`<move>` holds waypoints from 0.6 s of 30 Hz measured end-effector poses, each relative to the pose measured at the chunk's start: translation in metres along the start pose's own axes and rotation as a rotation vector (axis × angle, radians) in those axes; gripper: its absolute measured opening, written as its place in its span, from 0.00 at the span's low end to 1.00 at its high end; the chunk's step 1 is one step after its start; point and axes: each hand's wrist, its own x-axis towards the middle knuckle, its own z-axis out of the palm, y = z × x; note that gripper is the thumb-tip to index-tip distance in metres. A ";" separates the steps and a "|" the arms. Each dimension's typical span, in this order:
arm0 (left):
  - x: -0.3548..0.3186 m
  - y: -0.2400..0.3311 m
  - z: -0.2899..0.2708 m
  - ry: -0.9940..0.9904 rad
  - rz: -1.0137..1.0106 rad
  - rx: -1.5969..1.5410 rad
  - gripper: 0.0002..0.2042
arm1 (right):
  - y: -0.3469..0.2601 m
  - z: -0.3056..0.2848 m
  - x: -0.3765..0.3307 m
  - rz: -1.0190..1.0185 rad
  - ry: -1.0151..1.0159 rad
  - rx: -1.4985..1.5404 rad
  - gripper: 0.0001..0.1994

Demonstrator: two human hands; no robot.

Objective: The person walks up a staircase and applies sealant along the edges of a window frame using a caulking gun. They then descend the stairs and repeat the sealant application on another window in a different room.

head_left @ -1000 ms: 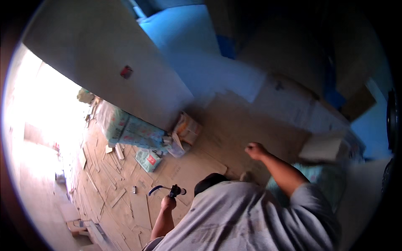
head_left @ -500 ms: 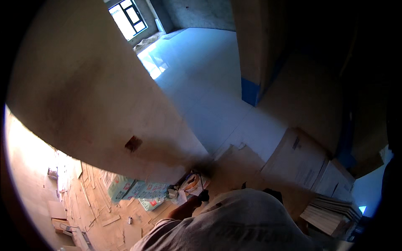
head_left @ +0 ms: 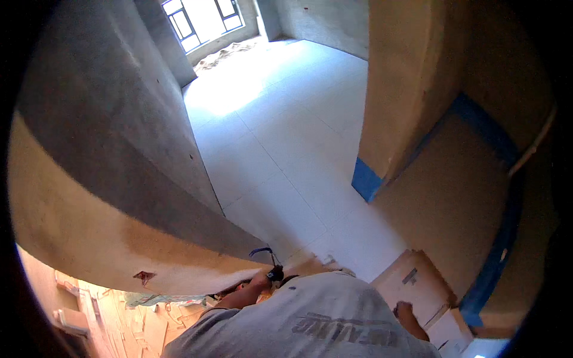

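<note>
At the lower middle, beside the wall's end, my left hand [head_left: 274, 274] is closed round the grip of a hammer-like tool [head_left: 262, 251]. Its thin shaft points up, and its curved, bluish head tips to the left. Something dark covers part of that hand; whether it is a glove cannot be made out. My right hand [head_left: 404, 309] hangs low on the right, over a cardboard sheet [head_left: 412, 274] on the floor. Its fingers are too dark and small to read, and I see nothing sticking out of it.
A plastered wall [head_left: 119, 179] with a small socket hole [head_left: 144, 277] runs along my left. Ahead, pale floor tiles [head_left: 286, 173] lead to a window [head_left: 200, 24]. A pillar [head_left: 397, 101] with a blue base stands right. Wood scraps [head_left: 143, 322] litter the lower left floor.
My view has swung, showing more of the tiled room. The tool's head now rises clear above my left hand against the tiles. My right hand has come into plain sight over the cardboard.
</note>
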 end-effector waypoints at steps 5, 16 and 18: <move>-0.009 0.085 -0.147 0.161 -0.137 -0.372 0.16 | -0.053 -0.306 0.151 -0.088 0.412 0.022 0.09; 0.154 0.047 -0.316 -0.006 -0.305 -0.627 0.14 | -0.348 -0.546 0.290 -0.108 0.301 1.015 0.11; 0.196 0.043 -0.352 -0.026 -0.277 -0.614 0.14 | -0.341 -0.537 0.313 -0.297 0.243 -0.120 0.09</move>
